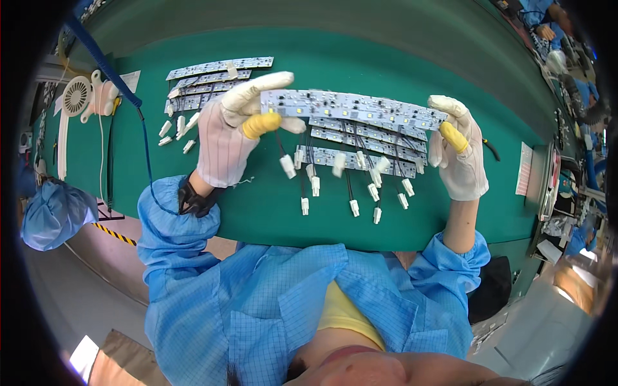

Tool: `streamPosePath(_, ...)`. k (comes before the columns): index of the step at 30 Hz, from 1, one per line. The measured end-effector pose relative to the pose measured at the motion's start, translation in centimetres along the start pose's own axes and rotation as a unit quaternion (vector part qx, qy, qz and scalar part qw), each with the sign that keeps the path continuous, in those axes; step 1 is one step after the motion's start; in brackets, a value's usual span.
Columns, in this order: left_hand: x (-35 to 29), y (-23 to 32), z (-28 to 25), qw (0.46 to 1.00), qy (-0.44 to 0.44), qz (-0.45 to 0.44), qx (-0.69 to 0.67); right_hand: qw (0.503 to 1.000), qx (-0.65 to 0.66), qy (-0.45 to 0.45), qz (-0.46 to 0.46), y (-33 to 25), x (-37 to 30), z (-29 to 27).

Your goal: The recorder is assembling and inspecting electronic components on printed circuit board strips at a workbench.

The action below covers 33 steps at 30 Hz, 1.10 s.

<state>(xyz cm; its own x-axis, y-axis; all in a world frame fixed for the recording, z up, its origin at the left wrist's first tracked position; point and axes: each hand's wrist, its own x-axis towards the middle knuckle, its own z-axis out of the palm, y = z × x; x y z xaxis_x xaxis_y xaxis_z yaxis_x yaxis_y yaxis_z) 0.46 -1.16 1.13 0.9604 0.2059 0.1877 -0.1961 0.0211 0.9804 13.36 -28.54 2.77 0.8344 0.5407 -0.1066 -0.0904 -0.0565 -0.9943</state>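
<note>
The left hand (pixel 225 138) and right hand (pixel 462 154) are pinching a strip (pixel 354 107) between thumb and fingers at either end, over wired strips (pixel 328 158) lying on the bench (pixel 257 222); farther off, another batch (pixel 206 67) is lying. Which are done or left isn't showing.

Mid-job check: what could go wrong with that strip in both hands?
The circuit strip, held near its ends by the left hand and right hand, might flex or slip.

The white connector hanging beneath it could tangle with wires from the lower strips.

The blue cord near the left forearm might snag.
</note>
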Motion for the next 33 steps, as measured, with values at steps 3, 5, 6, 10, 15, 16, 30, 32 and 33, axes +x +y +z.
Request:
streamPosePath(3, 0.2, -0.1, -0.8, 0.992, 0.027, -0.022, 0.123, 0.996, 0.072, -0.021, -0.045, 0.2, -0.2, 0.2)
streamPosePath(5, 0.4, -0.3, -0.7, 0.988, 0.052, -0.006, 0.143, 0.991, 0.113, -0.064, -0.031, 0.1, -0.1, -0.3)
streamPosePath(6, 0.4, -0.3, -0.8, 0.988, 0.055, -0.009, 0.147, 0.990, 0.124, -0.060, -0.034, -0.3, -0.2, 0.1)
streamPosePath(10, 0.3, -0.5, -0.8, 0.992, 0.054, -0.025, 0.115, 0.996, 0.086, -0.004, 0.000, -0.7, -0.1, 0.8)
streamPosePath(15, -0.3, -1.0, -1.1, 0.997, 0.008, 0.024, 0.074, 0.994, 0.090, -0.053, -0.028, 0.3, 0.1, -0.5)
streamPosePath(16, -0.3, -1.1, -1.1, 0.997, -0.002, 0.038, 0.066, 0.992, 0.097, -0.065, -0.038, 0.4, 0.0, -0.5)
streamPosePath(30, 1.0, -0.6, -0.4, 0.982, 0.073, -0.089, 0.147, 0.989, 0.098, -0.106, -0.023, -0.7, -0.8, -0.2)
streamPosePath(32, 1.4, -0.5, -0.2, 0.978, 0.064, -0.095, 0.173, 0.991, 0.082, -0.101, -0.020, -0.6, -0.7, -0.3)
streamPosePath(33, 1.3, -0.4, -0.3, 0.976, 0.057, -0.092, 0.189, 0.991, 0.074, -0.114, -0.016, -0.5, -0.6, -0.4)
